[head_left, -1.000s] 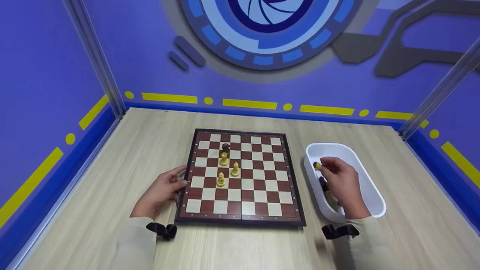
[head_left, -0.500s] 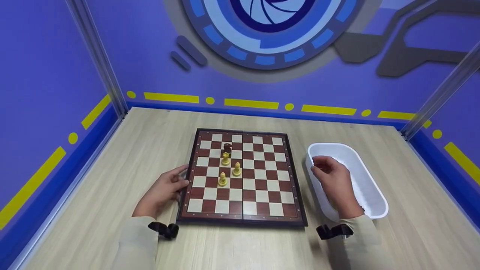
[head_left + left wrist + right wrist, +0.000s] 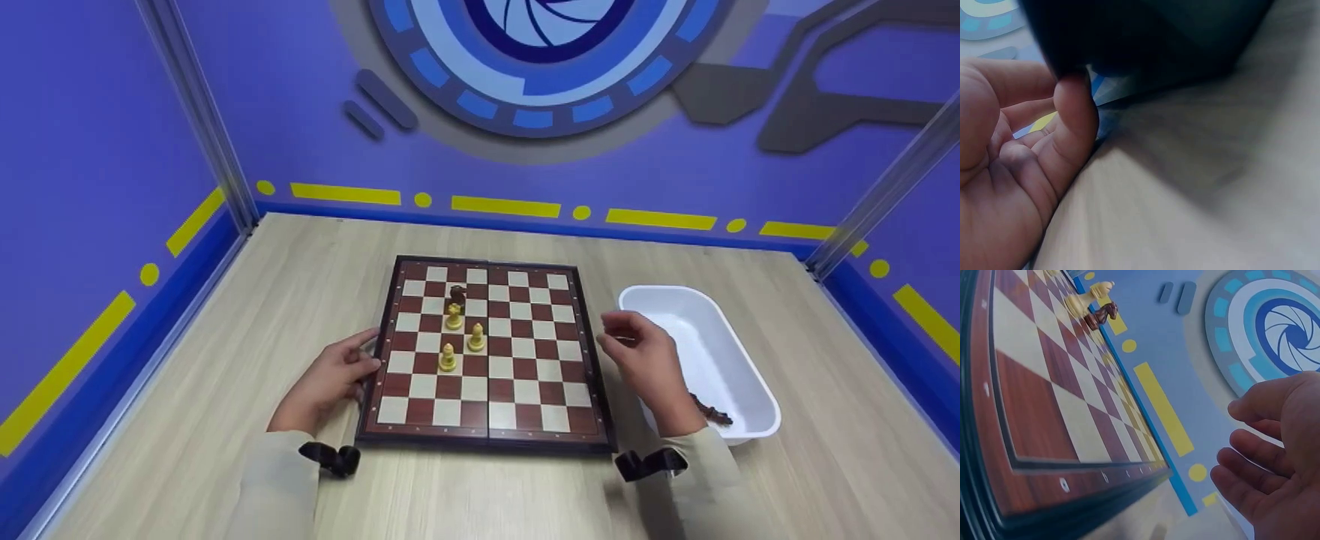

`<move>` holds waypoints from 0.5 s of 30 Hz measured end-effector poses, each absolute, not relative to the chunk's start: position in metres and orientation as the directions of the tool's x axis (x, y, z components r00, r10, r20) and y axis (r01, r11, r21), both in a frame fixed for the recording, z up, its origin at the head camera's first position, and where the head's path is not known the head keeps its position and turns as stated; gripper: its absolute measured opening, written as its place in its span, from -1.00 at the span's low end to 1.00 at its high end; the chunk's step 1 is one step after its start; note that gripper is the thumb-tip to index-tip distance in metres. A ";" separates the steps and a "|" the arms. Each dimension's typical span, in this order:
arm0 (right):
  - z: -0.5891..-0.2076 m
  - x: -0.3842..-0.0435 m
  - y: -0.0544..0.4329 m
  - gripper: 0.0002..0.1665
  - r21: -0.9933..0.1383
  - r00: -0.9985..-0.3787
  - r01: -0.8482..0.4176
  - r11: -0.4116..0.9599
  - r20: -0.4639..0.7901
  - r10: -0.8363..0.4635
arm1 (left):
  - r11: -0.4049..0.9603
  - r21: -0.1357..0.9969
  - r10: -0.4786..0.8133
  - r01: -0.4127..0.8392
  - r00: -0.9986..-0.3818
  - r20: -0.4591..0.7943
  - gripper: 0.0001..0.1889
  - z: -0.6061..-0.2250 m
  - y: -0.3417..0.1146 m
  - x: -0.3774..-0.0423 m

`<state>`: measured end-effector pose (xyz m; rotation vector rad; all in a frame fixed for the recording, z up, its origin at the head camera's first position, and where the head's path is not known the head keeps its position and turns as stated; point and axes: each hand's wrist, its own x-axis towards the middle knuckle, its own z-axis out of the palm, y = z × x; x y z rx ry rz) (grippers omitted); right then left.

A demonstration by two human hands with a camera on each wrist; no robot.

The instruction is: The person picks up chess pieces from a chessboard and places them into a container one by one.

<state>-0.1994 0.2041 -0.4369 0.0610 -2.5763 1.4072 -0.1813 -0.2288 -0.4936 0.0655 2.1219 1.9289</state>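
Note:
The folding chessboard (image 3: 536,416) lies on the table. Standing on its left half are a dark knight (image 3: 457,293), a cream crowned piece (image 3: 454,318) and two cream bishops, one nearer the fold (image 3: 477,339), the other bishop (image 3: 448,358) closer to me. My left hand (image 3: 322,386) holds the board's left edge between thumb and fingers; in the left wrist view a fingertip (image 3: 1075,107) meets its dark side. Between board and white tray hovers my right hand (image 3: 645,364), partly over the tray's near rim. Its fingers are loosely bent, and the right wrist view shows nothing in them.
Dark chess pieces (image 3: 711,411) lie in the near end of the white tray (image 3: 739,352), partly hidden by the right forearm. Blue panels (image 3: 525,169) enclose the back and sides of the wooden table (image 3: 300,277).
My right hand has moved left out of the tray toward the board; the cream chess piece it pinched a second ago is gone from its fingers. The left hand stays at the board's edge.

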 end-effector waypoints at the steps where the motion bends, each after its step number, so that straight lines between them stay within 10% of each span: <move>1: -0.437 -0.199 0.202 -0.69 -0.830 -0.979 -0.134 0.542 0.197 0.059 | 0.114 0.983 0.220 -0.145 -0.961 -0.167 -0.32 -0.493 -0.229 -0.181; 15: -0.440 -0.202 0.179 -0.64 -0.862 -0.985 -0.123 0.492 0.165 0.043 | 0.087 0.983 0.187 -0.164 -0.966 -0.178 -0.34 -0.494 -0.226 -0.181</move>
